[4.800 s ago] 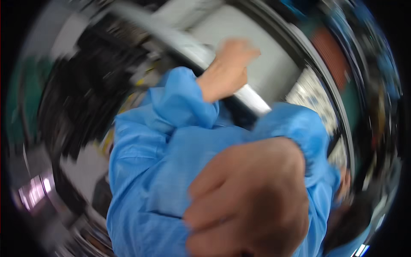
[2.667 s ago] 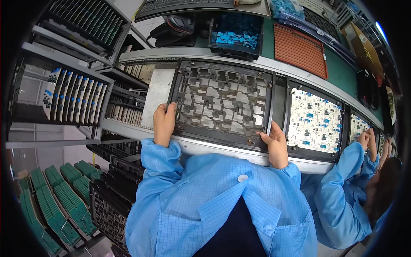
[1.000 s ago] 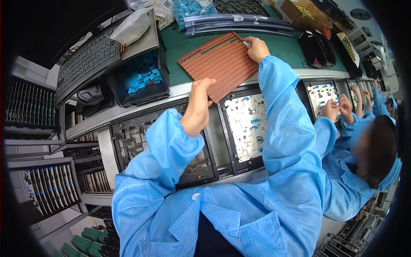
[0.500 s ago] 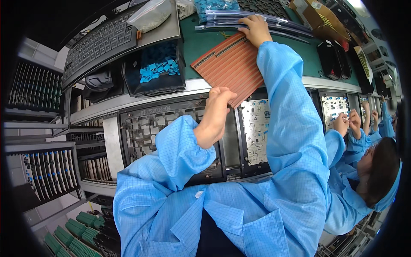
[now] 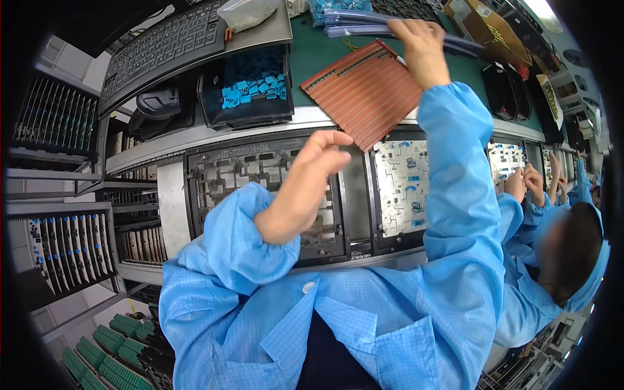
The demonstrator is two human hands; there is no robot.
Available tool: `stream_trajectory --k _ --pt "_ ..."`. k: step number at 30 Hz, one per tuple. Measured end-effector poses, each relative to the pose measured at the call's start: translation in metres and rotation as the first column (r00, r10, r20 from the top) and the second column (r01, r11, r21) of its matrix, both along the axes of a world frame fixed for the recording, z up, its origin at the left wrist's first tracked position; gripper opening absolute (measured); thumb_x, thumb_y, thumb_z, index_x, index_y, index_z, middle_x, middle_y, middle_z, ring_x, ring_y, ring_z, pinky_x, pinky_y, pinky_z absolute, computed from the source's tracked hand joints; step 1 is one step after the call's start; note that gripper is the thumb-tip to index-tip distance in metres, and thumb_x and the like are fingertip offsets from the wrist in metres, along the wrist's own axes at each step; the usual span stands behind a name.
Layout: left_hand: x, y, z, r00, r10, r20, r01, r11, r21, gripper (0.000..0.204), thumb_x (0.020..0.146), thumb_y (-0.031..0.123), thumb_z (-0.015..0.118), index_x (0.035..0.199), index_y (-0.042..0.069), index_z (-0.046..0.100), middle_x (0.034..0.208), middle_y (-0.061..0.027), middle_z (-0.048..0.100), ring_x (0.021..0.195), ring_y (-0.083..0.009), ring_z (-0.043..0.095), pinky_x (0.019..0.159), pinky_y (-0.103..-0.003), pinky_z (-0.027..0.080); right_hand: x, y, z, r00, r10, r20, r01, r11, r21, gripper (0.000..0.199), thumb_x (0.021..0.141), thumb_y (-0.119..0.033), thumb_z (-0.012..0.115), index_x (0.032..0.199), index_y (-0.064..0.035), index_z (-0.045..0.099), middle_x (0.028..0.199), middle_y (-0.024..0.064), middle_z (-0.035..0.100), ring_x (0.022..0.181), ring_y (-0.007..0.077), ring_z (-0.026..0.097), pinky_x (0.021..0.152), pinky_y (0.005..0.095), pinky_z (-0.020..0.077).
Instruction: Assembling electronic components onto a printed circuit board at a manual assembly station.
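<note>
My right hand [image 5: 426,53] reaches to the far side of the bench, its fingers curled over a bundle of long clear plastic tubes [image 5: 354,23]. The tubes are smeared by motion on their right side. Just nearer than them lies an orange-brown ridged board [image 5: 364,94], turned at an angle, with a row of small dark parts along its far left edge. My left hand [image 5: 304,185] is beside the board's near corner, thumb and forefinger apart and nothing visible between them. Beneath it sits a dark fixture frame [image 5: 260,175] with many cut-outs.
A black bin [image 5: 250,117] of small blue parts stands left, below a keyboard [image 5: 166,49]. Right of the fixture is a pale circuit board [image 5: 401,188] in a frame. A cardboard box [image 5: 487,29] stands far right. A co-worker [image 5: 565,260] works close on my right.
My right hand has shifted right, and the tubes have slid right with it. My left hand has drawn back from the ridged board's near corner, and its fingers have spread.
</note>
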State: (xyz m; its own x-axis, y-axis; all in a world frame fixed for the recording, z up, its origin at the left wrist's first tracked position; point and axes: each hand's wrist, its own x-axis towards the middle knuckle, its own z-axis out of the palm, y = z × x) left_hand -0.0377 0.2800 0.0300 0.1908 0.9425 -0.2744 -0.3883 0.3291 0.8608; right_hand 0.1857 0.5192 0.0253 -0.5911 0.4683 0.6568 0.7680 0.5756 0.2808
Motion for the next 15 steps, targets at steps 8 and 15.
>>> stream_trajectory --k 8,15 --pt "0.014 0.034 0.004 0.963 -0.18 0.199 0.163 0.982 0.097 0.034 0.1 0.027 0.051 0.122 0.0 0.054 0.119 -0.0129 0.06 0.106 -0.0215 0.057 0.092 -0.036 0.048 0.004 -0.205 0.083 0.927 0.259 -0.273 -0.246 0.966 0.081 0.029 0.067 0.006 0.062 0.095 -0.0014 0.06 0.109 0.0129 0.067 0.109 0.0348 0.063 0.087 0.0418 0.0528" --pt "0.085 0.08 0.042 0.822 -0.362 0.439 0.325 0.932 0.161 0.039 0.102 0.031 0.051 0.116 -0.006 0.047 0.115 -0.0225 0.055 0.096 -0.0325 0.061 0.083 -0.046 0.056 0.04 -0.33 0.048 0.897 0.307 -0.317 -0.395 0.879 -0.268 0.02 0.076 0.001 0.065 0.088 0.0004 0.049 0.112 0.0245 0.064 0.114 0.0442 0.06 0.094 0.0488 0.0522"
